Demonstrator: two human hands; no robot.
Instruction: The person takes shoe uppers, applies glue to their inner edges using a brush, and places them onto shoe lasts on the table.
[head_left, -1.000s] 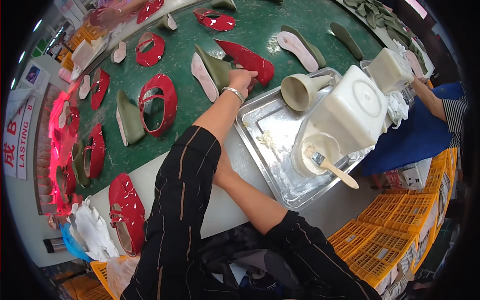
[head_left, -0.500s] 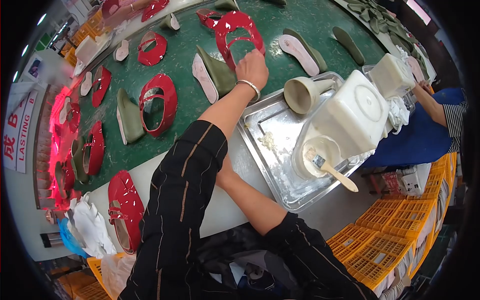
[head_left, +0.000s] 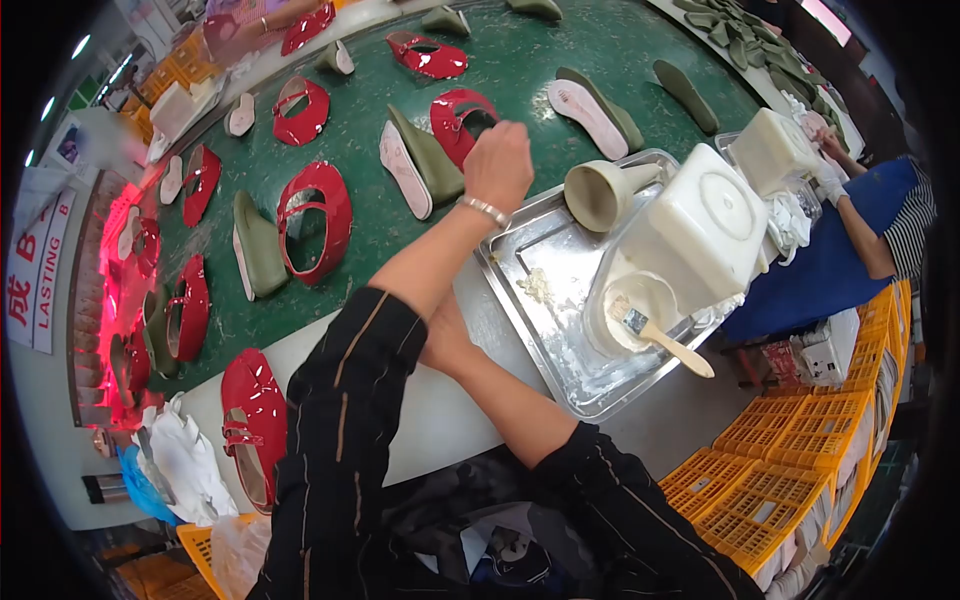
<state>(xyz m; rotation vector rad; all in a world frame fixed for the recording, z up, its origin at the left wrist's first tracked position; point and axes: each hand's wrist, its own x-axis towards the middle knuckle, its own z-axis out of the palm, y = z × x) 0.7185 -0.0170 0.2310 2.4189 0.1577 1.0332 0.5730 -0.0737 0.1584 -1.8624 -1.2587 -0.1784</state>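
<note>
Has left hand [head_left: 500, 167] curled at red upper [head_left: 446, 128], right hand [head_left: 446, 335] mostly behind left forearm [head_left: 428, 258]; cannot tell either's grip

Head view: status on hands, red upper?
Left hand at glossy red shoe upper, grip unclear. Right hand partly hidden behind left forearm. Metal tray nearby, not blocking.

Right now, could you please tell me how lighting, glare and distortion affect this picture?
Head view: fisheye distortion curves the crates at right, and the corners go black; white glints fleck the red shoe at lower left; the metal tray shows bright reflections; a pink-red glow lies at left.
</note>
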